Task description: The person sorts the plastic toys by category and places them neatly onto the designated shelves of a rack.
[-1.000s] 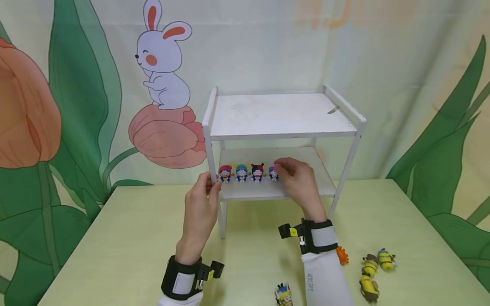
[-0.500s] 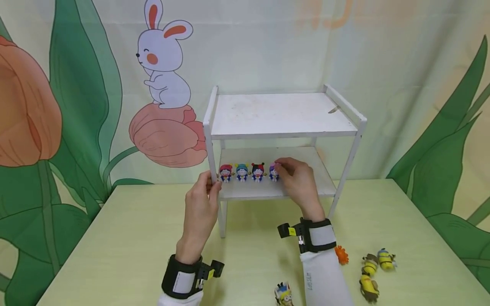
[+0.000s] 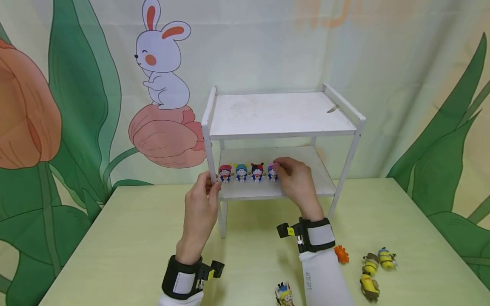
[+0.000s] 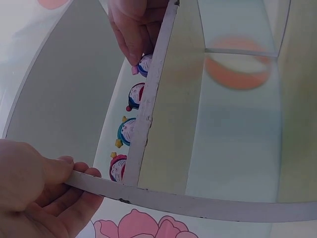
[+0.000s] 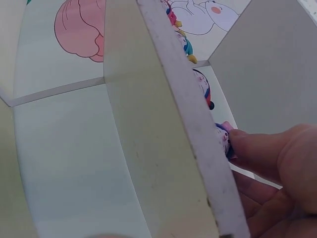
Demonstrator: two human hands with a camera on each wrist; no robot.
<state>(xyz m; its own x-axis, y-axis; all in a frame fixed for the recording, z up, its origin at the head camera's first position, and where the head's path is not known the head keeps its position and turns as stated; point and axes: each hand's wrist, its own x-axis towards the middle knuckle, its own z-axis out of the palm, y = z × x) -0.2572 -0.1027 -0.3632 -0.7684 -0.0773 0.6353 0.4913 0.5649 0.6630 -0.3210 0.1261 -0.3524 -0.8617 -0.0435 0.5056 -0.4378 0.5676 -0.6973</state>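
Note:
My left hand [image 3: 200, 212] grips the front left leg [image 4: 163, 199] of a small white two-tier shelf [image 3: 283, 114], thumb on one side and fingers on the other. On the lower board, my right hand [image 3: 300, 185] pinches a figurine with a purple hat [image 3: 272, 172] by its head, thumb and fingertip touching it. To its left, in a row along the board's front, stand figurines with a black-and-red hat [image 3: 257, 172], a teal hat [image 3: 241, 173] and a pink-red hat [image 3: 225, 173]. The shelf's front edge hides their lower parts in both wrist views.
Several yellow toy figures lie on the pale green table [image 3: 134, 238]: one [image 3: 284, 294] near the front and a cluster [image 3: 369, 287] at the right. Beside my right sleeve is an orange spiky toy [image 3: 341, 254]. A printed curtain with a rabbit [image 3: 162, 63] hangs behind the shelf.
The purple-hatted figurine and my right hand have shifted very slightly left. My left hand stays on the shelf leg.

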